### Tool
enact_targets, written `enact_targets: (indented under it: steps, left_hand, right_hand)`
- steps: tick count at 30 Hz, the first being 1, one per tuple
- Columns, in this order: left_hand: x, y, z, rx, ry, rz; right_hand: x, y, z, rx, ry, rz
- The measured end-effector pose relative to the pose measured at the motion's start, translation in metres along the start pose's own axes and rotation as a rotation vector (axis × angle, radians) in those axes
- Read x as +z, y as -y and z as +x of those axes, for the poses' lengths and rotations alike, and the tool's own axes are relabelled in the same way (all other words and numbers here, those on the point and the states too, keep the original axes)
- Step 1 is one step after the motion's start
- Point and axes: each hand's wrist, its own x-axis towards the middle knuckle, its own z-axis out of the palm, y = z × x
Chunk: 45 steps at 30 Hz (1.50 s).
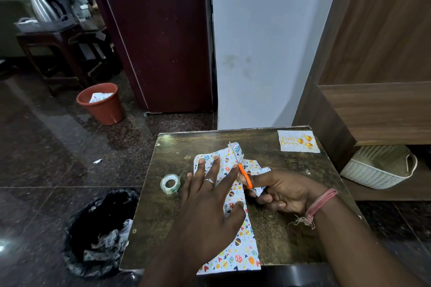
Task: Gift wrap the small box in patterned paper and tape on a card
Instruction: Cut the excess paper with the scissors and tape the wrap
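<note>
The left hand (210, 196) lies flat, fingers spread, on the patterned paper (242, 251). The right hand (279, 191) grips orange scissors (242, 170), maybe mid-cut.

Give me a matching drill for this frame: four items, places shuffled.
Items:
1. scissors
2. tape roll
3. birthday card
4. patterned paper

Places:
A. far right corner of the table
B. under the left hand
C. in the right hand
D. on the table, left of the left hand

Pairs: 1-C, 2-D, 3-A, 4-B
</note>
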Motion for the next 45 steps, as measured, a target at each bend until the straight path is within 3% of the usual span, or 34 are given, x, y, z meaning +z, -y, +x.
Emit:
enact_targets:
  steps: [14, 19, 22, 24, 26, 29, 32, 34, 36, 39, 41, 45]
  left_hand:
    - [0.003, 0.003, 0.004, -0.020, -0.047, -0.098]
    - [0.003, 0.004, 0.014, -0.055, -0.221, -0.266]
    - [-0.012, -0.010, 0.016, -0.097, -0.347, -0.507]
    - [-0.030, -0.024, 0.013, -0.081, -0.295, -0.779]
    - [-0.041, -0.030, 0.009, 0.039, -0.145, -1.007]
    - [-0.047, -0.030, 0.004, 0.239, 0.141, -1.086]
    - [-0.047, -0.026, 0.000, 0.251, 0.297, -1.178]
    - [-0.049, -0.023, -0.001, 0.204, 0.273, -1.190]
    - [-0.052, -0.018, 0.002, 0.110, 0.068, -1.091]
    - [-0.059, -0.012, 0.010, -0.016, -0.366, -1.132]
    - [-0.062, -0.009, 0.014, -0.044, -0.534, -1.219]
    - [-0.052, -0.010, 0.017, -0.063, -0.566, -1.200]
  right_hand:
    - [0.008, 0.003, -0.013, 0.012, -0.133, -0.046]
    - [0.015, 0.000, -0.033, -0.101, -0.187, -0.111]
    - [0.027, 0.003, -0.051, -0.172, -0.170, -0.275]
    - [0.038, 0.011, -0.065, -0.214, -0.118, -0.391]
    - [0.048, 0.020, -0.078, -0.233, -0.042, -0.388]
    - [0.057, 0.028, -0.095, -0.239, 0.113, -0.333]
    - [0.058, 0.025, -0.100, -0.220, 0.219, -0.323]
    - [0.055, 0.024, -0.102, -0.184, 0.237, -0.300]
    - [0.049, 0.022, -0.103, -0.136, 0.241, -0.263]
    - [0.038, 0.016, -0.100, -0.030, 0.125, -0.243]
    - [0.033, 0.009, -0.093, 0.033, -0.105, -0.355]
    - [0.030, -0.004, -0.070, 0.104, -0.727, -0.668]
